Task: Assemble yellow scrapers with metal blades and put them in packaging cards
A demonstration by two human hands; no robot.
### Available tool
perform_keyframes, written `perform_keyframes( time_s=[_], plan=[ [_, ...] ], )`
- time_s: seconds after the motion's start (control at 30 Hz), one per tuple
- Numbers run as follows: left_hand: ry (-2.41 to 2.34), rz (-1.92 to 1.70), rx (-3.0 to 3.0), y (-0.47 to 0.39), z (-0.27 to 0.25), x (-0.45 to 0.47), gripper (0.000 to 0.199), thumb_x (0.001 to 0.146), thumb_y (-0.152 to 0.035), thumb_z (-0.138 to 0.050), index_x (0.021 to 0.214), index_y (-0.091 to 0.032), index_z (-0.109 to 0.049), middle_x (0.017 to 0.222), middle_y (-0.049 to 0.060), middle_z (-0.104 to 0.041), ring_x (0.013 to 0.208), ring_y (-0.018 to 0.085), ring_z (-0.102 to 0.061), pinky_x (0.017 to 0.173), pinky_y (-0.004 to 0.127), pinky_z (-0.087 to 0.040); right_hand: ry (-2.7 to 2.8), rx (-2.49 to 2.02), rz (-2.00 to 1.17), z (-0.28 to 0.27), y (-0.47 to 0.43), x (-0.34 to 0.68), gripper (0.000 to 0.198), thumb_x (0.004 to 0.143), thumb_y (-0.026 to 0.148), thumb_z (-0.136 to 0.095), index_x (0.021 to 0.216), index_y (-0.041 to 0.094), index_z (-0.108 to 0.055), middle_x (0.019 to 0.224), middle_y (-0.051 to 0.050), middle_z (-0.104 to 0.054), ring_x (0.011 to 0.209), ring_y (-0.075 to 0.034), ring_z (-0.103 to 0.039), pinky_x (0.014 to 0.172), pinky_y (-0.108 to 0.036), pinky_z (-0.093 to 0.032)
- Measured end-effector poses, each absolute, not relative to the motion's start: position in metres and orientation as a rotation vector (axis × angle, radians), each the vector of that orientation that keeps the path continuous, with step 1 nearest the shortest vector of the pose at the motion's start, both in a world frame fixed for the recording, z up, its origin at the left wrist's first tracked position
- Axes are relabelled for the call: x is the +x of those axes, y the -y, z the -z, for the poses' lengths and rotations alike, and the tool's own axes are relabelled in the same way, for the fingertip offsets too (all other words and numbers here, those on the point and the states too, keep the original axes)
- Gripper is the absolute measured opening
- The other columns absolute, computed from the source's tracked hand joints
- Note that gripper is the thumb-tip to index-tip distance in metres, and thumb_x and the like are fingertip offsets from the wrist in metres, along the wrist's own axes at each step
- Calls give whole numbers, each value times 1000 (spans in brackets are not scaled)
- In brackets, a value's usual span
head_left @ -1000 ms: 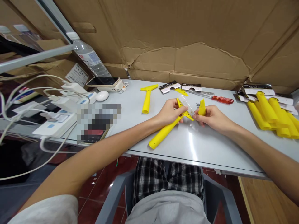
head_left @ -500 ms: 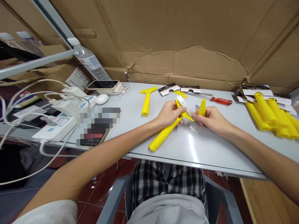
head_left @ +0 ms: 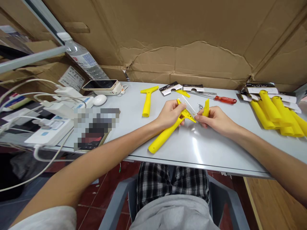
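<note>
Taking the held yellow T-shaped handle (head_left: 165, 135) as the dial's centre, a second yellow handle (head_left: 147, 101) lies near it at eleven o'clock. Printed cards (head_left: 170, 88) sit at twelve, with a small yellow part (head_left: 183, 93) beside them; a screwdriver (head_left: 225, 100) and a little heap of dark bits (head_left: 200, 107) (too small to make out) are at two. A pile of yellow handles (head_left: 272, 110) fills three, well apart. The corded power strip (head_left: 48, 131) is at nine, the leaning bottle (head_left: 82, 59) at ten.

The held handle is smooth, matte plastic, its round grip slanting towards seven over the glossy grey tabletop (head_left: 216, 153). Along its head runs a flat, shiny metal strip (head_left: 189, 104), partly covered by the left thumb.

The left hand (head_left: 171, 113) is closed round the head, thumb above, fingers curled beneath. The right hand (head_left: 213, 116) has its fingers folded about a wedge-shaped yellow piece (head_left: 206, 108); its thumb and fingertip meet at the strip's four-o'clock end, whether pinching or merely touching I cannot tell.
</note>
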State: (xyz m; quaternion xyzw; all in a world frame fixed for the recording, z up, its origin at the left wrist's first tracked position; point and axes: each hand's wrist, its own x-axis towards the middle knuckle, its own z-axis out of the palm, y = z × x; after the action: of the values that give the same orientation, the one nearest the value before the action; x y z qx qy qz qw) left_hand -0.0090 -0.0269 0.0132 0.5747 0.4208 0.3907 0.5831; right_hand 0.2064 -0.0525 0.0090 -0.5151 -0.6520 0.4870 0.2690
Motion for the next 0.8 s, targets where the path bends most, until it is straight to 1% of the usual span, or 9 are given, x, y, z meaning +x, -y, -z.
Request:
perform_keyframes(
  time_s=[0.27,0.47,0.57,0.73,0.8],
  plan=[
    [-1011,-860,1337,25,-10,-8,34,106,-19,-50,73,-18,-57,53,-2,-61,38,12,-58,38,21,-42,1723,-1450,-1279,-6,54,202,52,82,61,-77,76,12,-61,61,-1,-50,57,-3,-37,58,-23,-27],
    [-1071,-835,1252,25,-11,-9,22,101,-19,-56,80,-18,-60,61,0,-64,46,14,-64,41,23,-48,1693,-1467,-1253,-1,52,205,46,84,57,-74,85,12,-63,62,-1,-55,55,-4,-43,58,-23,-32],
    [-1051,-832,1212,23,-9,-9,19,99,-19,-58,80,-18,-60,63,0,-65,47,14,-64,43,24,-49,1680,-1471,-1261,-3,50,207,40,87,52,-69,83,13,-61,62,-1,-55,55,-4,-45,58,-23,-32],
    [-1009,-850,1186,20,-3,-7,21,95,-17,-59,74,-16,-61,62,1,-64,48,11,-59,46,20,-45,1670,-1486,-1260,-4,48,208,39,85,49,-71,79,12,-59,59,-1,-55,55,-5,-46,62,-23,-38],
    [-995,-848,1198,20,-2,-7,24,94,-16,-58,70,-16,-60,60,1,-63,48,11,-59,46,21,-44,1675,-1513,-1244,-3,48,207,40,83,50,-73,80,12,-60,59,-2,-56,55,-5,-46,62,-23,-37]
  ],
)
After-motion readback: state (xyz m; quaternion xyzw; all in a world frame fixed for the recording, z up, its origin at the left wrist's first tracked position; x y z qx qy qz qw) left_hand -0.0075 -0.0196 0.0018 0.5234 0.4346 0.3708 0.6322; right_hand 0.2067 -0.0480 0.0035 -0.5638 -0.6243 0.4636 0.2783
